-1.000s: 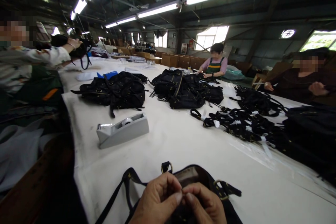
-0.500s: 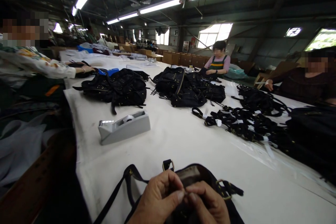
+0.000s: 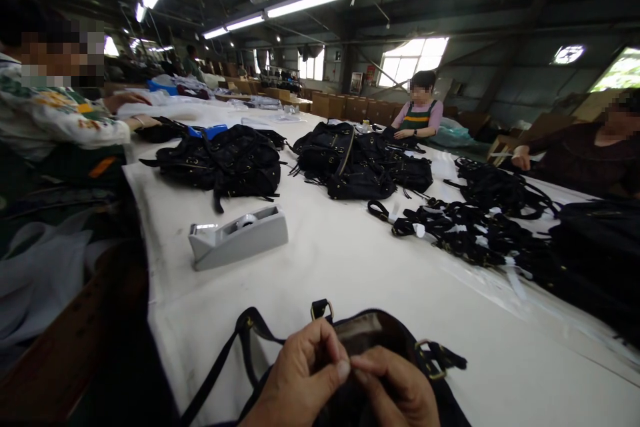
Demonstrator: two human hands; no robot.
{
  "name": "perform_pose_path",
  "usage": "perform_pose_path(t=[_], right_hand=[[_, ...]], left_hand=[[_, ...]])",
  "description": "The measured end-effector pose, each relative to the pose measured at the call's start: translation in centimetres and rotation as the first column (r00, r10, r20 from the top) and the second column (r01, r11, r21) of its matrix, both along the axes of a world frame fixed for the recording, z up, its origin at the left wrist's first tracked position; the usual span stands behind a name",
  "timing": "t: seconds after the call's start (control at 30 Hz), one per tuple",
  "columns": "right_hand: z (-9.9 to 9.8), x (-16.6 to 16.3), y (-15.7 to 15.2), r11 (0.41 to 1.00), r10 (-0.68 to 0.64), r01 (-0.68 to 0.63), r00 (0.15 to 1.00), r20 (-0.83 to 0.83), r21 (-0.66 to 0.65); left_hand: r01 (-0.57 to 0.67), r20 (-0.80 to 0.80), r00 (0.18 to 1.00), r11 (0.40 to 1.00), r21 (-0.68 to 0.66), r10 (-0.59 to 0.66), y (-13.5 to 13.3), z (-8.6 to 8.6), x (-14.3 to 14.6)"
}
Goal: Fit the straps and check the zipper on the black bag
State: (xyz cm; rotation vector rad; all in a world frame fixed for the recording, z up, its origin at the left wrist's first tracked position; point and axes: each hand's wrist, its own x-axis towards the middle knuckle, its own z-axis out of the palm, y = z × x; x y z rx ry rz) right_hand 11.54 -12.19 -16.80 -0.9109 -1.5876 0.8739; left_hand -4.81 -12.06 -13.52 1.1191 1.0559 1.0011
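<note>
A black bag (image 3: 400,333) with brass-coloured rings and a strap lies before me at the table's near edge. Its mouth is open and shows a brown-grey lining. Over that opening my left hand (image 3: 305,373) pinches with thumb and forefinger. My right hand (image 3: 395,383) pinches close beside it, the fingertips nearly meeting. Whatever sits between the fingertips is too small to make out. A black strap (image 3: 220,367) loops out to the left of the bag.
Beyond the bag, a grey tape dispenser (image 3: 240,237) stands on the white table (image 3: 320,267). Black bags (image 3: 225,160) lie in heaps farther back, with bundled black straps (image 3: 450,233) at the right. Co-workers sit or stand at the left, back and right.
My hands stay over the bag, the fingertips shifting slightly. The co-worker at the left has drawn the near hand back, and another hand shows farther off. The view has tilted a little.
</note>
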Motion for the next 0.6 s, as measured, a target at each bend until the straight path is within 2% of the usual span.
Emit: perform_pose_path(t=[0.1, 0.17, 0.3, 0.43, 0.6], right_hand=[[0.5, 0.3, 0.2, 0.990, 0.022, -0.039, 0.993, 0.120, 0.137], [0.9, 0.3, 0.1, 0.986, 0.012, -0.037, 0.989, 0.148, 0.164], [1.0, 0.1, -0.2, 0.984, 0.019, -0.043, 0.990, 0.138, 0.174], [0.4, -0.3, -0.2, 0.987, -0.010, -0.011, 0.991, 0.131, 0.158], [-0.6, -0.5, 0.1, 0.997, -0.012, 0.008, 0.998, 0.056, 0.076]], left_hand=[[0.002, -0.031, 1.000, 1.000, 0.030, -0.001, -0.1, -0.5, -0.1], [-0.012, -0.062, 0.998, 1.000, 0.029, 0.014, -0.2, -0.6, -0.1], [-0.051, -0.100, 0.994, 0.999, -0.017, 0.049, -0.5, -0.5, 0.0], [-0.031, -0.132, 0.991, 0.999, -0.023, 0.027, -0.2, -1.2, -0.2], [-0.065, -0.064, 0.996, 0.997, -0.045, 0.062, 0.5, -2.3, -0.3]])
